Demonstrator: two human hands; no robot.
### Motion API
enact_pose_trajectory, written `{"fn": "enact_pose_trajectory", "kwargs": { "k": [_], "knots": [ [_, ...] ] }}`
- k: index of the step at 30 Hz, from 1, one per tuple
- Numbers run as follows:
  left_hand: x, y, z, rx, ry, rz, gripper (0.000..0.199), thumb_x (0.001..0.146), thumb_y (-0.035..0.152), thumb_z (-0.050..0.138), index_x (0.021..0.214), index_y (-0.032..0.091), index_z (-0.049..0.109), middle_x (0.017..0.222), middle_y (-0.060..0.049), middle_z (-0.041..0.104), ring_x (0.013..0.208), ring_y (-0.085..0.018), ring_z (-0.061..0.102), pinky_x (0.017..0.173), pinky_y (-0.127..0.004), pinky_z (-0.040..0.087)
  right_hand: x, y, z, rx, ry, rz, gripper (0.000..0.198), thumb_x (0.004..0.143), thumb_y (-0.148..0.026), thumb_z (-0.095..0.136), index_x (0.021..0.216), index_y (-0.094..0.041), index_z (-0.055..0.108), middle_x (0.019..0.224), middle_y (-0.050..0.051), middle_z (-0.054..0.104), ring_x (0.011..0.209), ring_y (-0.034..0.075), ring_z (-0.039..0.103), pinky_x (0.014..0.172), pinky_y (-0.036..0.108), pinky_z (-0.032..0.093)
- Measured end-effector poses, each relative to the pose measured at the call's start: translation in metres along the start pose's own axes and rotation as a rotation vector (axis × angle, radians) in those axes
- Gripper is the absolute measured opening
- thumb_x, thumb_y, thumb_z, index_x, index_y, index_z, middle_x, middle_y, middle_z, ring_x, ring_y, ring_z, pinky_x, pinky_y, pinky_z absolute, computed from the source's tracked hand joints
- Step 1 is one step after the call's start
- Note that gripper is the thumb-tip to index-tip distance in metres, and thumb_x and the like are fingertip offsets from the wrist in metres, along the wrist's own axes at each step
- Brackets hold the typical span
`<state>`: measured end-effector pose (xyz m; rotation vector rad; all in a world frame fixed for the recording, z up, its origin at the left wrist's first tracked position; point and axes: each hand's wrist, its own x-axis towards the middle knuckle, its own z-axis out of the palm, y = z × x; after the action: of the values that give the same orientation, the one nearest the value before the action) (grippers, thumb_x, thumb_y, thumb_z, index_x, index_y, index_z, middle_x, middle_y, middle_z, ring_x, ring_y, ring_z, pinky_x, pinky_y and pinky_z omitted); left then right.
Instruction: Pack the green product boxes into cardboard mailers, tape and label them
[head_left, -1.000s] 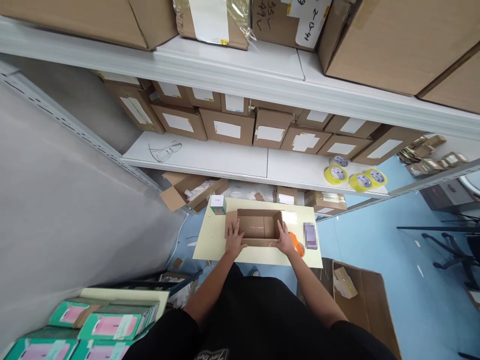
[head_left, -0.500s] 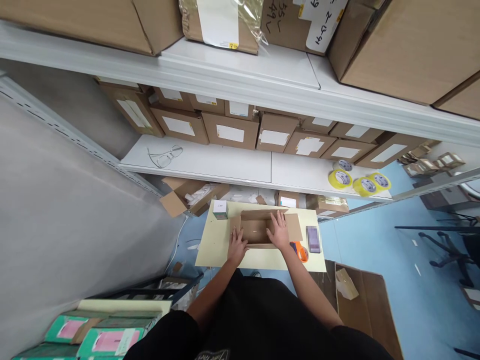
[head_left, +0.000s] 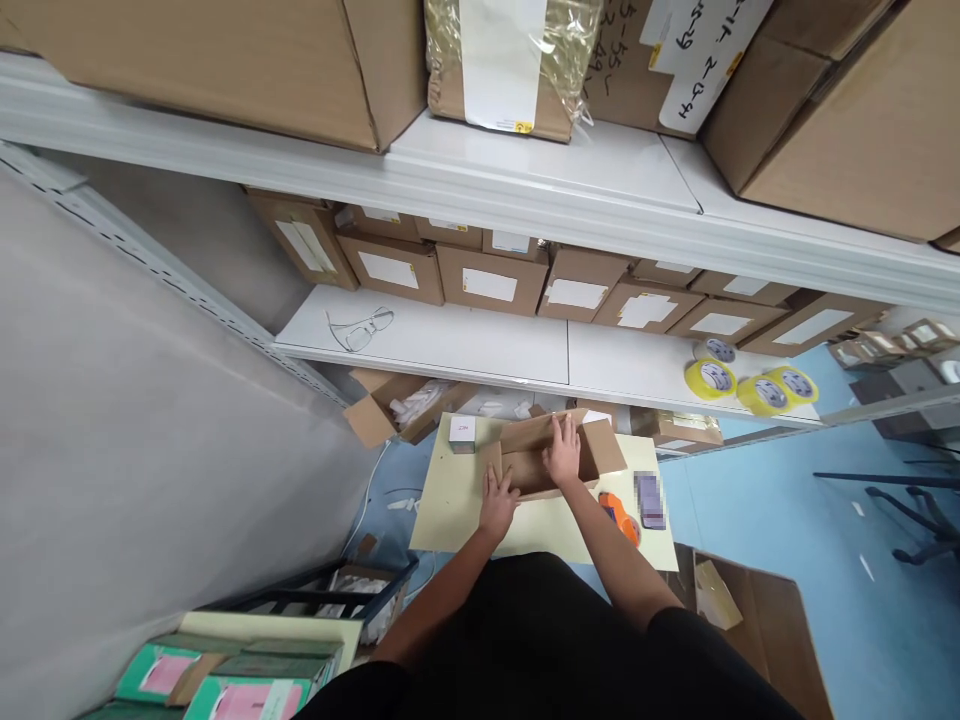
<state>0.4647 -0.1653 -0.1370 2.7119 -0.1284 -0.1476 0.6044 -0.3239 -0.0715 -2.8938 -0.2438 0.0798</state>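
Note:
An open cardboard box (head_left: 529,470) sits slightly turned on the pale yellow tabletop (head_left: 457,520), its inside bare where it shows. At its near left corner, my left hand (head_left: 499,507) grips the wall and left flap. My right hand (head_left: 562,458) reaches over the box, its fingers closed on the far wall. The right flap (head_left: 604,447) is folded outward. Left of the box stands a small box with a white top (head_left: 463,430). Near my right forearm lies an orange tape dispenser (head_left: 618,516), and beyond it a phone-like purple item (head_left: 649,500), which is blurred.
A white shelf (head_left: 480,345) behind the table holds eyeglasses (head_left: 360,330), labelled cartons (head_left: 487,280) and yellow tape rolls (head_left: 709,378). An open carton (head_left: 420,405) stands behind the table's left end. A large open carton (head_left: 772,620) is on the floor at right.
The box has turned a little on the table. My right hand has shifted from its right end toward the middle of the far wall. The whole view has shifted too.

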Motion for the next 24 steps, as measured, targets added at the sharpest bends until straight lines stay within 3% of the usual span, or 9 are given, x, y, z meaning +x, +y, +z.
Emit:
{"fn": "enact_pose_trajectory", "kwargs": {
  "k": [5,7,9,11,14,19,21,24],
  "knots": [
    [-0.012,-0.008,0.000,0.062,0.026,-0.018,0.015,0.089,0.031,0.072,0.101,0.023,0.077,0.159,-0.009,0.047,0.158,-0.047,0.012,0.122,-0.076,0.020,-0.016,0.008,-0.020,0.004,0.179,-0.043,0.064,0.099,-0.032,0.049,0.161,-0.026,0.037,0.169,0.013,0.029,0.159,0.036,0.014,0.122,0.060,0.019],
    [-0.017,-0.010,-0.001,0.075,0.021,-0.003,0.013,0.089,0.029,0.073,0.100,0.022,0.076,0.157,-0.010,0.049,0.158,-0.047,0.014,0.122,-0.076,0.021,-0.014,0.019,-0.030,-0.019,0.132,-0.113,0.049,0.102,-0.040,0.047,0.149,-0.028,0.054,0.159,0.014,0.046,0.155,0.039,0.023,0.121,0.066,0.013],
    [-0.022,-0.009,-0.002,0.092,0.014,0.014,0.011,0.089,0.027,0.073,0.098,0.021,0.075,0.157,-0.010,0.049,0.158,-0.046,0.015,0.123,-0.074,0.022,-0.007,0.031,-0.037,-0.033,0.023,-0.177,0.039,0.105,-0.047,0.045,0.128,-0.027,0.070,0.137,0.014,0.067,0.143,0.039,0.043,0.120,0.068,0.011],
    [-0.029,-0.005,-0.001,0.117,0.013,0.018,0.008,0.089,0.026,0.074,0.095,0.020,0.075,0.157,-0.011,0.049,0.158,-0.046,0.015,0.123,-0.073,0.024,0.003,0.043,-0.043,-0.030,-0.098,-0.221,0.043,0.106,-0.053,0.043,0.109,-0.024,0.075,0.113,0.013,0.076,0.122,0.035,0.060,0.118,0.061,0.020],
    [-0.041,0.006,0.004,0.146,0.017,0.013,0.006,0.088,0.024,0.074,0.092,0.020,0.075,0.157,-0.011,0.049,0.158,-0.047,0.014,0.123,-0.073,0.025,0.020,0.058,-0.051,-0.032,-0.260,-0.276,0.052,0.104,-0.061,0.043,0.100,-0.021,0.075,0.097,0.012,0.078,0.098,0.029,0.069,0.102,0.043,0.040],
    [-0.066,0.025,0.013,0.173,0.017,-0.022,0.010,0.093,0.021,0.066,0.097,0.020,0.075,0.154,-0.011,0.052,0.158,-0.045,0.013,0.122,-0.071,0.028,0.038,0.075,-0.054,-0.005,-0.461,-0.305,0.059,0.100,-0.070,0.043,0.094,-0.020,0.074,0.098,0.012,0.078,0.096,0.028,0.069,0.079,0.031,0.043],
    [-0.077,0.034,0.015,0.166,0.001,-0.051,0.012,0.094,0.019,0.063,0.099,0.020,0.074,0.153,-0.011,0.054,0.159,-0.042,0.012,0.123,-0.067,0.031,0.037,0.079,-0.050,0.012,-0.484,-0.298,0.056,0.100,-0.068,0.046,0.101,-0.020,0.074,0.102,0.012,0.078,0.101,0.029,0.069,0.083,0.032,0.044],
    [-0.095,0.052,0.017,0.135,0.006,-0.111,0.011,0.094,0.018,0.064,0.099,0.021,0.073,0.154,-0.009,0.053,0.160,-0.037,0.011,0.125,-0.063,0.030,0.024,0.077,-0.036,0.041,-0.343,-0.319,0.049,0.101,-0.059,0.051,0.126,-0.020,0.068,0.118,0.014,0.075,0.117,0.031,0.064,0.105,0.042,0.039]
  ]
}}
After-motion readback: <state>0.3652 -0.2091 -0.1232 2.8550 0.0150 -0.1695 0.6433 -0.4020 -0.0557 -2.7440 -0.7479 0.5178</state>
